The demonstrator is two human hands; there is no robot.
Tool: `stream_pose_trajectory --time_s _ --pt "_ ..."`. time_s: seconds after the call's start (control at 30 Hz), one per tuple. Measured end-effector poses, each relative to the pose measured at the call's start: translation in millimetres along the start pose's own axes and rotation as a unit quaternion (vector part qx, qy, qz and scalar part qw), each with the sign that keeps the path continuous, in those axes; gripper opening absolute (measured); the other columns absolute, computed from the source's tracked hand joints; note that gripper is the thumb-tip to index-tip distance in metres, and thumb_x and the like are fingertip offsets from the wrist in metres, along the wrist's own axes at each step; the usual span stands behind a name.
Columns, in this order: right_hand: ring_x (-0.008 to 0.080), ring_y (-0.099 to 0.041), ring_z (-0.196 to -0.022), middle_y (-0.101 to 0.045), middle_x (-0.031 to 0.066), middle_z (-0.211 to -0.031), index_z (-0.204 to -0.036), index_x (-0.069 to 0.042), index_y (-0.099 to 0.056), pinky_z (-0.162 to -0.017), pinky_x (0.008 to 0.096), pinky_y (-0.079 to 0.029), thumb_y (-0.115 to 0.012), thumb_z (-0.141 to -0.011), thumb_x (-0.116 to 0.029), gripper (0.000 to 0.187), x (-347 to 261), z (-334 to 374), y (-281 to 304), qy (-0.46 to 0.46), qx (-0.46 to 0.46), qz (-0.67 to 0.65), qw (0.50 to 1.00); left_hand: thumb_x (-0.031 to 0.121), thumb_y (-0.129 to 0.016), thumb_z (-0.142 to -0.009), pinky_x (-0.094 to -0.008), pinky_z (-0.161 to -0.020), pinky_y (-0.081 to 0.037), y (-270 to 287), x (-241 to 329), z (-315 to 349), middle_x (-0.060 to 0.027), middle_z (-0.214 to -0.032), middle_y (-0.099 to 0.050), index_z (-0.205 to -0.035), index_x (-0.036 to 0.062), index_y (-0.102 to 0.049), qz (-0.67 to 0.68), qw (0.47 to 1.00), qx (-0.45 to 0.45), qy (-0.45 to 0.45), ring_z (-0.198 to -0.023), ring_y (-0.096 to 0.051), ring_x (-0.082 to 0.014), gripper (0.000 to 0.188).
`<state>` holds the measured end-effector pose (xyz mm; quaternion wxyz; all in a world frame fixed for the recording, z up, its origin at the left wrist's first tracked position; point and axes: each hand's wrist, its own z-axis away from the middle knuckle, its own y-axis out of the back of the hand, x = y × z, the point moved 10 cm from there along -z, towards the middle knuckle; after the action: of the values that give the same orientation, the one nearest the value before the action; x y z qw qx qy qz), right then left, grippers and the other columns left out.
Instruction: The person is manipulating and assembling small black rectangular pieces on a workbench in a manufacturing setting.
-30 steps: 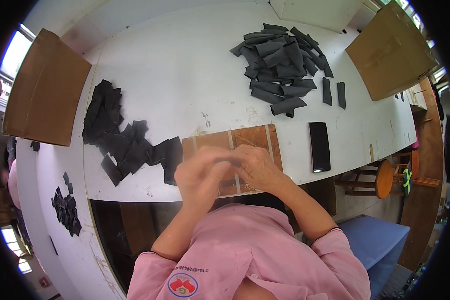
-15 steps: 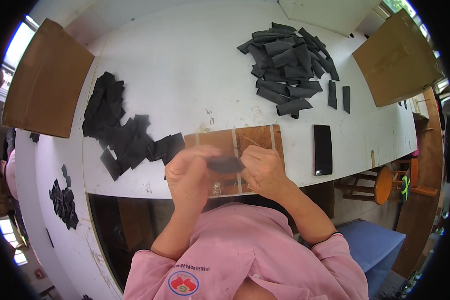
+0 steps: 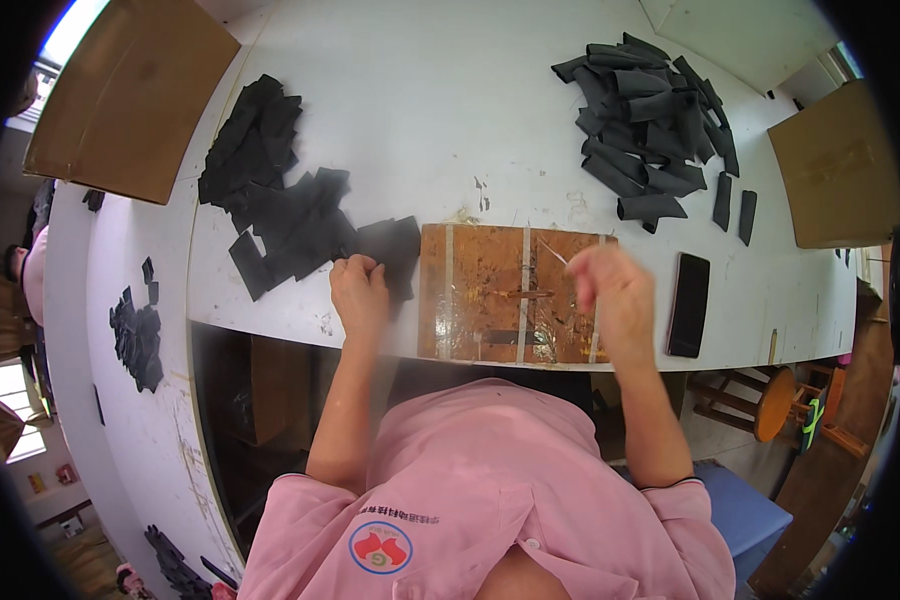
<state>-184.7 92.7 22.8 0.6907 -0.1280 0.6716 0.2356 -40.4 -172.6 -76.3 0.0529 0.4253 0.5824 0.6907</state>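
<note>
White worktable [image 3: 450, 120], scuffed: bearing a brown taped board [image 3: 480, 290] at its near edge. Left hand [image 3: 360, 290] is pinching a flat black fabric piece [image 3: 395, 255] at the edge of the flat black pile [image 3: 270, 200]. Right hand [image 3: 615, 295] is hovering blurred over the board; grip cannot be told. Rolled black pieces [image 3: 650, 110] are lying far right, a dark phone [image 3: 688, 304] near the edge. Cardboard boxes [image 3: 130, 95] are flanking the table; a wooden stool [image 3: 780, 405] is standing below.
</note>
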Motion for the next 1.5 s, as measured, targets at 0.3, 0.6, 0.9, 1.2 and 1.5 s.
stream_pose_trajectory --time_s 0.3,0.6,0.9,1.2,1.5 --pt "0.0249 -0.055 -0.069 -0.055 0.0108 -0.083 -0.095 -0.001 -0.053 -0.062 0.0343 -0.044 -0.065 -0.072 -0.026 0.036 12.4 50.2 -72.4 0.027 -0.093 0.133 0.986 -0.002 -0.055 -0.079 -0.0216 -0.063 -0.040 43.0 65.8 40.1 -0.0007 -0.081 -0.054 -0.080 0.0011 -0.051 0.482 0.874 -0.029 -0.057 -0.069 -0.049 -0.0065 0.005" --pt "0.0149 -0.051 -0.060 -0.054 0.0059 -0.070 -0.077 -0.001 -0.058 -0.054 0.0244 -0.041 -0.069 -0.068 -0.009 0.016 -13.4 52.9 -43.1 0.058 -0.013 -0.053 0.997 0.007 -0.060 -0.078 -0.0247 -0.074 -0.044 7.5 99.2 104.0 -0.0091 -0.090 -0.057 -0.086 0.0017 -0.049 0.621 0.740 -0.260 0.001 -0.079 -0.054 -0.0121 0.015" --pt "0.0149 -0.050 -0.056 -0.053 0.0063 -0.061 -0.072 0.001 -0.059 -0.051 0.0260 -0.038 -0.064 -0.071 -0.009 0.011 -18.3 48.3 -40.2 0.048 -0.171 0.025 0.984 0.023 -0.057 -0.080 -0.0221 -0.073 -0.042 13.2 154.8 85.1 -0.0071 -0.091 -0.058 -0.097 -0.0030 -0.053 0.595 0.663 -0.454 0.007 -0.084 -0.055 -0.0120 0.031" --pt "0.0238 -0.049 -0.066 -0.051 0.0071 -0.071 -0.078 -0.002 -0.059 -0.061 0.0342 -0.039 -0.066 -0.068 -0.014 0.017 -46.0 45.9 -30.6 0.206 -0.048 0.263 0.941 -0.007 -0.055 -0.074 -0.0148 -0.049 -0.034 23.2 165.3 79.3 0.0031 -0.065 -0.052 -0.076 -0.0009 -0.056 0.272 0.869 -0.384 -0.154 -0.056 -0.044 -0.0010 0.006" --pt "0.0207 -0.053 -0.056 -0.052 0.0091 -0.072 -0.076 0.001 -0.057 -0.049 0.0284 -0.043 -0.064 -0.069 -0.004 0.011 -38.6 56.4 -25.3 0.175 0.079 0.116 0.975 -0.005 -0.058 -0.070 -0.0242 -0.049 -0.044 60.5 176.2 98.7 -0.0105 -0.065 -0.058 -0.079 -0.0003 -0.057 0.275 0.930 -0.037 -0.239 -0.056 -0.059 -0.0161 0.010"
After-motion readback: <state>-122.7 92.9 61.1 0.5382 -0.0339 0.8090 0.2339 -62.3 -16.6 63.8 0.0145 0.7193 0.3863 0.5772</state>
